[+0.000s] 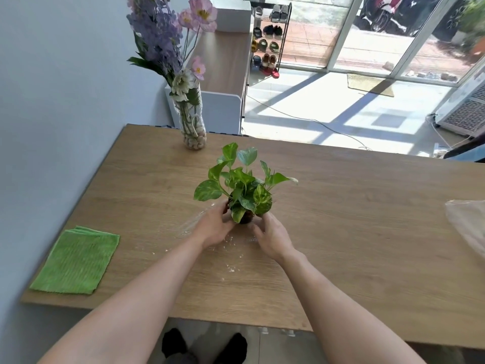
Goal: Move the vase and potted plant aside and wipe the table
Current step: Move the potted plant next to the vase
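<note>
A small potted plant (242, 187) with green variegated leaves stands near the middle of the wooden table (354, 232). My left hand (214, 227) wraps its dark pot from the left and my right hand (273, 236) from the right; the leaves and my fingers hide most of the pot. A clear vase (193, 127) with pebbles and purple and pink flowers stands at the table's far left edge. A folded green cloth (76, 260) lies at the near left corner. White crumbs (231, 269) are scattered on the wood around and in front of the pot.
A wall runs along the table's left side. A clear plastic bag (469, 224) lies at the right edge. Beyond the far edge are a low wooden bench (225, 64), a shoe rack (270, 38) and glass doors.
</note>
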